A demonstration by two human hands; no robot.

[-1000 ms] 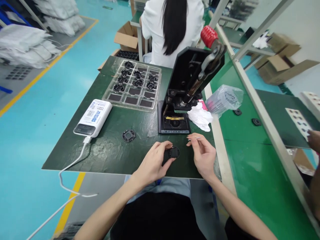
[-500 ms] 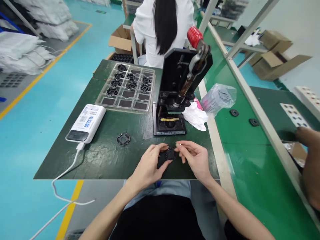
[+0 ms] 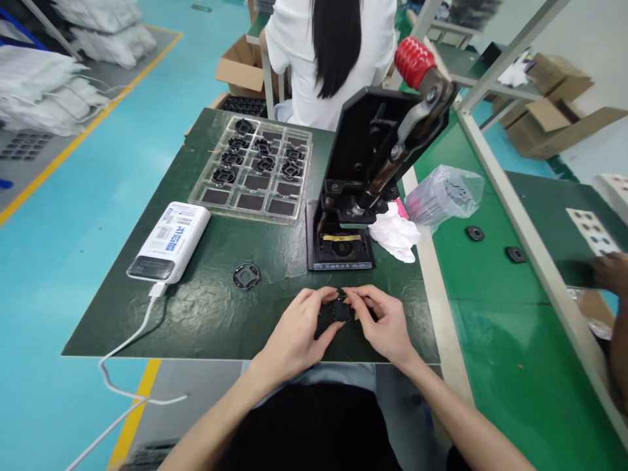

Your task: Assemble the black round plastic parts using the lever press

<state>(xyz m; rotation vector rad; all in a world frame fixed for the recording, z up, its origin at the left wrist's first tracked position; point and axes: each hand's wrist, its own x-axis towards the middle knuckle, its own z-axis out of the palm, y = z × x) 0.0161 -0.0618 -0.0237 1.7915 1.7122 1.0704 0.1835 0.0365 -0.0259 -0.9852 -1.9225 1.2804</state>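
One black part, round, squarish centre.
Our curled left hand gripped it; our right hand bunched fingertips at its rim, hold unclear.

— See anything at left?
— Can make out a white power bank, resting on the green tabletop and joined to a white cable, drooping over the edge.
— And farther back?
— Can spot white bundles piled beyond a yellow floor line, plus an open cardboard box near a white-shirted co-worker.
— Notice anything at upper right?
— Yes, more cardboard boxes.
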